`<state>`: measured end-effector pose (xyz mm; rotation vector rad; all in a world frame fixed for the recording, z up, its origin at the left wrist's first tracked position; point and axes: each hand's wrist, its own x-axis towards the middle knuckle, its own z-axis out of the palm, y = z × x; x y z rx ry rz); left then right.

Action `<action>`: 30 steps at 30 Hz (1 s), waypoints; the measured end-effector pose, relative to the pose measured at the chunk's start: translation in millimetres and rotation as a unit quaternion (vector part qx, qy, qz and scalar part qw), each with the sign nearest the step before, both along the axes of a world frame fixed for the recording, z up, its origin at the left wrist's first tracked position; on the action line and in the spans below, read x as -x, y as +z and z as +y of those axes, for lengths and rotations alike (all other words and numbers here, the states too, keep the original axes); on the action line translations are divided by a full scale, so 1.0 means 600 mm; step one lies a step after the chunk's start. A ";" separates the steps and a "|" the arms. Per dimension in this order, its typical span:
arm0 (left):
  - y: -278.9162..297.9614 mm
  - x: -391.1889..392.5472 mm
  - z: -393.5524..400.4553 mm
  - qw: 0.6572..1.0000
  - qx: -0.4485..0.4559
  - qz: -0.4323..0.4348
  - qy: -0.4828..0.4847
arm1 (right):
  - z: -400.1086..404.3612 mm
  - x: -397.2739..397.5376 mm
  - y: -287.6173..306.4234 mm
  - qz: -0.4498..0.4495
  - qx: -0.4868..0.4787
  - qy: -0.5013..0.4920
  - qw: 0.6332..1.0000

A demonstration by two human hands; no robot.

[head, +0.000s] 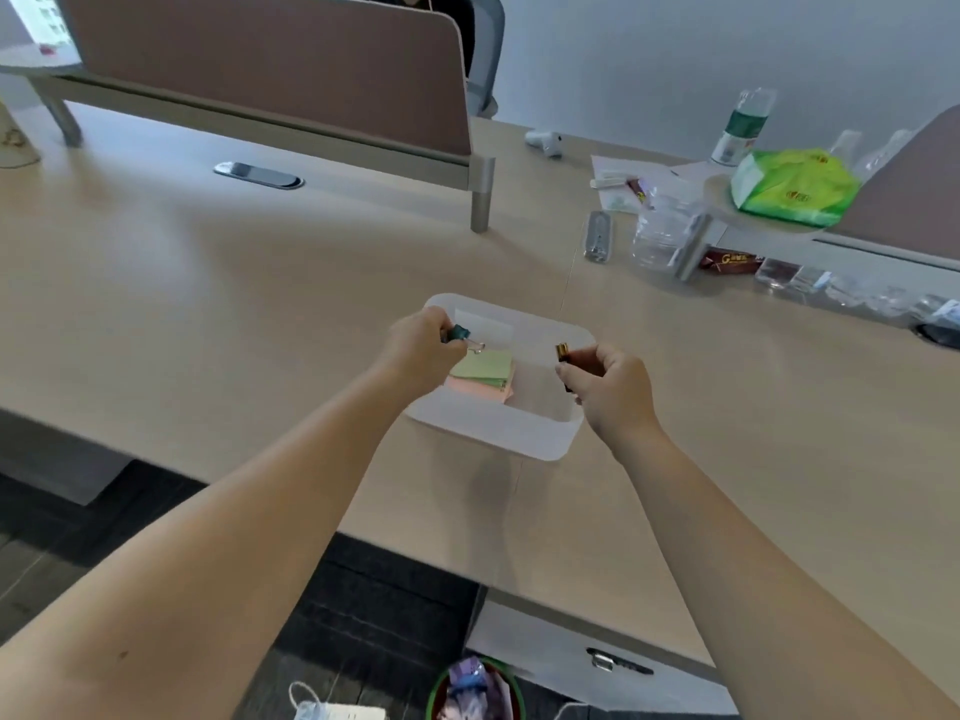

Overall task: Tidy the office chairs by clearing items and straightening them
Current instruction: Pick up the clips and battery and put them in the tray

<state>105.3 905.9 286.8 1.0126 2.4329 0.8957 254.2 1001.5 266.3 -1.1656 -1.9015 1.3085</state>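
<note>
A pale wood-grain counter [218, 262] with a grey oval cable port [258, 175] carries a white rounded plastic tray [519, 433] near its front edge. Toward the far right lie white sheets of paper [623, 174], a small white handheld device [544, 142], a silver metal clip-like object [598, 236], a crumpled clear plastic bottle [657, 236] and a dark red snack wrapper [727, 262]. A brown fabric divider panel [270, 65] on grey metal legs stands across the far side.
</note>
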 end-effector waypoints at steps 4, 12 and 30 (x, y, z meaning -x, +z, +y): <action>-0.027 0.049 0.065 0.987 0.100 0.074 -0.103 | 0.025 0.051 -0.022 -0.030 -0.003 -0.009 0.999; -0.098 0.083 0.142 0.970 0.150 0.063 -0.183 | 0.056 0.072 -0.057 -0.075 0.004 -0.030 0.997; -0.036 0.150 0.062 0.996 -0.086 -0.026 -0.018 | 0.051 0.153 -0.046 -0.110 0.024 0.018 0.993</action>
